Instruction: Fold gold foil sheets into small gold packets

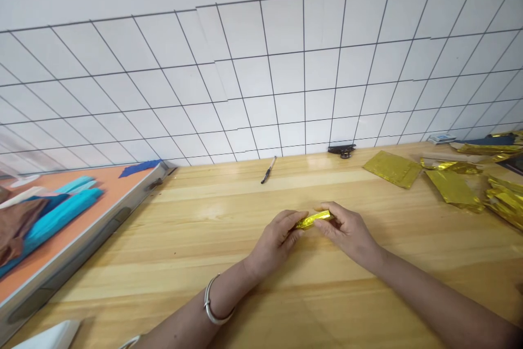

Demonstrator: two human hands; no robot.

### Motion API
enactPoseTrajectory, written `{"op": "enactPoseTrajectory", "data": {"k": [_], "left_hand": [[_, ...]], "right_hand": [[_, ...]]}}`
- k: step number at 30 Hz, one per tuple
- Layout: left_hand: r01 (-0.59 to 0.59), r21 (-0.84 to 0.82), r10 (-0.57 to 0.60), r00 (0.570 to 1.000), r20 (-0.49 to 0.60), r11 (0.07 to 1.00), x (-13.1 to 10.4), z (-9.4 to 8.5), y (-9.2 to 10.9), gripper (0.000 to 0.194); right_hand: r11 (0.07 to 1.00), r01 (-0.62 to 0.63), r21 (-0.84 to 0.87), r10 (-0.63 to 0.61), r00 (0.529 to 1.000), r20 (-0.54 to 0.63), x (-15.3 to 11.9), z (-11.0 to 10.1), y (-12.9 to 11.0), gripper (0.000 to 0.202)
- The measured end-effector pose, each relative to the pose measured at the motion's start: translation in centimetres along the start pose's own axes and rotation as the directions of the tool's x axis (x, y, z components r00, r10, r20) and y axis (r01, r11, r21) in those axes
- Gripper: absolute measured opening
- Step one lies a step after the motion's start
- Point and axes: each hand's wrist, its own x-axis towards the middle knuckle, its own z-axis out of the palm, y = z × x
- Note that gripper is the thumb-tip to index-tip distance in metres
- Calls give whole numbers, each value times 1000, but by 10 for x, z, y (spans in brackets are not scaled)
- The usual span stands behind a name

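Between my two hands is a narrow folded strip of shiny gold foil paper (pixel 314 220), held just above or on the wooden table (pixel 196 262). My left hand (pixel 278 237) pinches its left end between thumb and fingers. At the other end, my right hand (pixel 347 229) grips the strip with the thumb in front and fingers behind. Parts of both ends are hidden by the fingers. A silver bangle (pixel 210 302) circles the left wrist.
A pen (pixel 268 170) and a black stapler-like object (pixel 342 149) lie near the tiled wall. Gold foil sheets (pixel 393 168) are spread at the right. On the left, an orange-topped board (pixel 118 185) carries turquoise paper rolls (pixel 61 224) and brown paper (pixel 18 229). A white object (pixel 51 337) sits bottom left.
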Motion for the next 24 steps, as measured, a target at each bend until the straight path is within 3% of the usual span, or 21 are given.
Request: {"op": "enactPoseTrajectory", "data": {"k": [3, 6, 9, 13, 19, 22, 24], "left_hand": [[89, -113, -101, 989, -111, 990, 2, -2, 1, 44], [213, -334, -296, 929, -221, 918, 5, -2, 3, 57], [263, -597, -436, 885, -162, 758, 8, 1, 8, 62], [237, -758, -455, 886, -89, 608, 7, 6, 15, 58], [149, -790, -426, 892, -153, 595, 8, 2, 19, 45], [138, -747, -365, 919, -148, 651, 9, -3, 20, 40], [140, -656, -306, 941, -146, 742, 9, -5, 21, 36]], "right_hand": [[979, -69, 190, 72, 997, -7, 3, -3, -1, 31], [934, -107, 342, 130, 991, -44, 4, -6, -3, 31], [877, -137, 461, 184, 981, -58, 4, -5, -3, 30], [828, -186, 530, 209, 978, 17, 1, 0, 1, 30], [930, -194, 312, 155, 977, 146, 0, 9, 5, 30], [992, -53, 116, 29, 981, 194, 0, 11, 3, 21], [998, 65, -15, -61, 977, 207, -2, 12, 1, 15]]}}
